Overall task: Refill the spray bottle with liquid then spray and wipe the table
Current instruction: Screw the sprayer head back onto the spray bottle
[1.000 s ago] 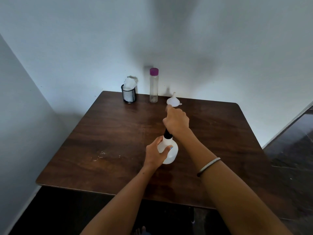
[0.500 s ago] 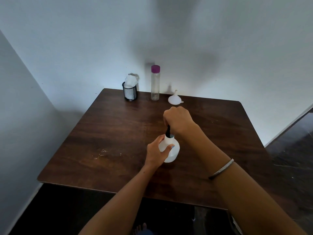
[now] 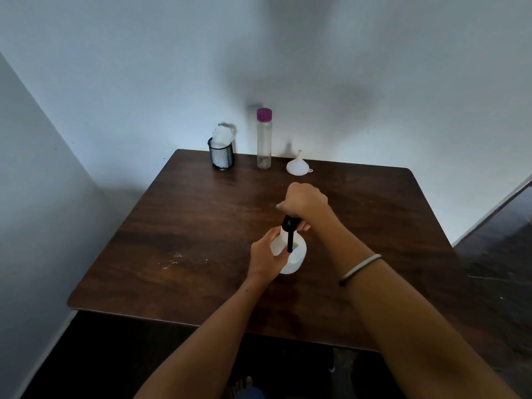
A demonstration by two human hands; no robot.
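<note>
Two hands on white spray bottle (image 3: 296,259), left hand (image 3: 266,256) gripping body, right hand (image 3: 305,201) holding black sprayer head (image 3: 289,226), dark wooden table (image 3: 184,231).

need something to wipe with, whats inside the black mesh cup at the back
A crumpled white cloth or tissue sticks up out of the black mesh cup at the table's back edge. Its lower part shows faintly through the mesh; whether anything else lies beneath cannot be seen.

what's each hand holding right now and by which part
Left hand grips the white spray bottle by its body; right hand holds the black spray head by its top.
</note>
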